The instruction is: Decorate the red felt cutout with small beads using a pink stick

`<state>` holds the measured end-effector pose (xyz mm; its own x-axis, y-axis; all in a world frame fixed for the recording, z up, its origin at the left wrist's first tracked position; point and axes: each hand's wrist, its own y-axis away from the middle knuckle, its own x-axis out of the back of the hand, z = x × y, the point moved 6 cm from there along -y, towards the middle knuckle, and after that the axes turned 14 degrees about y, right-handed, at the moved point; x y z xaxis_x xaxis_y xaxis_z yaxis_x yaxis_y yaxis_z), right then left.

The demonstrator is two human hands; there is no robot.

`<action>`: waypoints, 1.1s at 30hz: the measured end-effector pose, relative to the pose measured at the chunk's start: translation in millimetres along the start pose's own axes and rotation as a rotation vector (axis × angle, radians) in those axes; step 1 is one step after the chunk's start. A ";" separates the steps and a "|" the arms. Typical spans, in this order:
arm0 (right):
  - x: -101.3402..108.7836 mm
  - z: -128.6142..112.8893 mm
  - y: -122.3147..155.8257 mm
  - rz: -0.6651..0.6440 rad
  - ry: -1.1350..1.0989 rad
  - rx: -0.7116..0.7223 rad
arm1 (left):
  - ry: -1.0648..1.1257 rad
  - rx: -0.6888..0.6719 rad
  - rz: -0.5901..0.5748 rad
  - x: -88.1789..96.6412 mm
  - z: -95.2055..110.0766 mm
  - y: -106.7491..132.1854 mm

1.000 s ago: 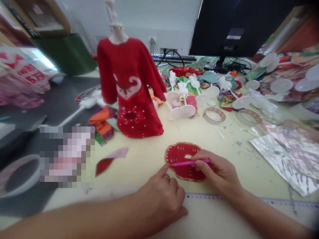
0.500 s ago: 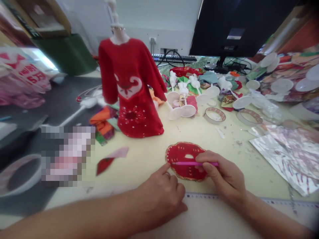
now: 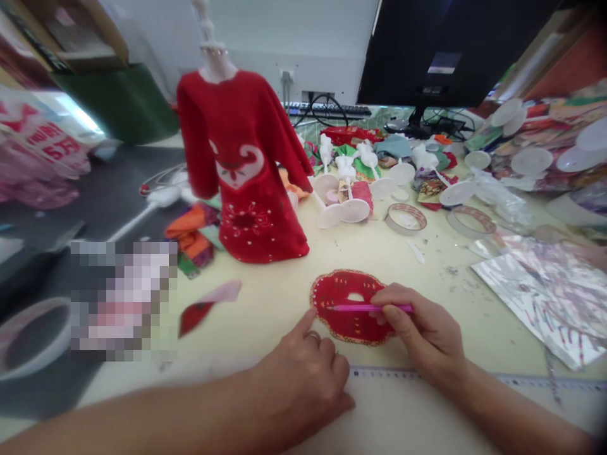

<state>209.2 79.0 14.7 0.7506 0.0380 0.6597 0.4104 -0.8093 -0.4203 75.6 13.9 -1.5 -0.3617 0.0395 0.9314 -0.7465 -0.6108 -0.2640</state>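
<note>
The right hand (image 3: pixel 422 332) gripped a slim pink pen (image 3: pixel 370 308) between thumb and fingers, its shaft lying across a red oval fabric piece (image 3: pixel 351 325) with a dotted border and a small central opening. The piece lay on the pale tabletop (image 3: pixel 265 328) between the hands. The left hand (image 3: pixel 301 370) held nothing, its index fingertip resting at the piece's lower-left edge. A ruler (image 3: pixel 386 373) lay just below the hands; beyond them stood a red dress (image 3: pixel 241 183) on a dress form, while a foil sheet (image 3: pixel 535 297) lay right of the right hand.
</note>
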 end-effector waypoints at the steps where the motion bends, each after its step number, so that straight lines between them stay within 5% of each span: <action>1: 0.3 0.3 0.3 0.002 0.001 -0.001 | 0.006 -0.003 -0.001 -0.1 -0.1 -0.2; 16: 3.4 4.8 -0.5 0.027 -0.075 -0.080 | 0.059 0.014 -0.047 4.7 -5.8 -3.2; 27: 4.5 7.9 -3.6 0.047 -0.119 -0.112 | -0.016 -0.015 0.085 12.4 -1.1 -3.8; 33: 9.0 8.1 -3.5 0.084 -0.096 -0.125 | -0.043 0.032 0.014 19.5 -19.1 -7.1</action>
<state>218.8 87.0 17.1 0.8278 0.0180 0.5607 0.2808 -0.8785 -0.3865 63.2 34.2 13.7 -0.3470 -0.0024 0.9379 -0.7234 -0.6358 -0.2693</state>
